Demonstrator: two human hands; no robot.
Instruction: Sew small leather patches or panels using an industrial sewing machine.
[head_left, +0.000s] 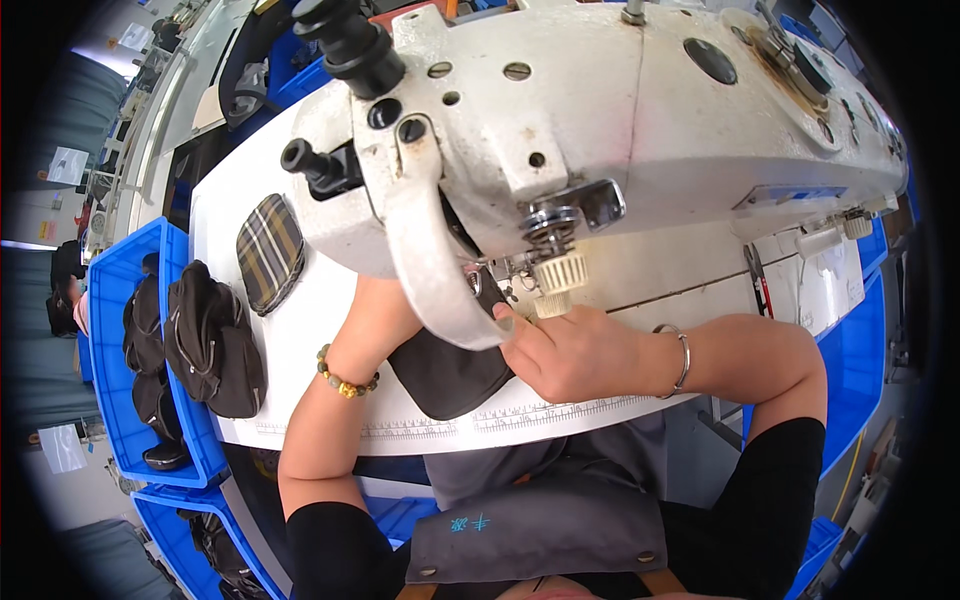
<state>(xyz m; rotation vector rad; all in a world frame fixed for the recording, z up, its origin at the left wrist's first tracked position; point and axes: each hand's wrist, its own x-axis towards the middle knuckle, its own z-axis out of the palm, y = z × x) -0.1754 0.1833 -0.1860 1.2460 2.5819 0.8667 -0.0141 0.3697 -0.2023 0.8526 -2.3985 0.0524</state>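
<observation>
A large white industrial sewing machine (pixel 600 110) fills the upper middle of the head view. Under its head lies a dark fabric piece (pixel 450 375) on the white table (pixel 300 350). My right hand (pixel 570 350), with a silver bangle on the wrist, rests on the fabric beside the needle area, fingers curled against it. My left hand is hidden behind the machine head; only its forearm (pixel 345 350), wearing a beaded bracelet, shows reaching under the machine toward the fabric.
A plaid oval piece (pixel 270 252) lies on the table's left. Dark fabric items (pixel 213 340) hang over the rim of a blue bin (pixel 110 330) at left. More blue bins stand below left and at right. A ruler strip (pixel 500 415) runs along the table's front edge.
</observation>
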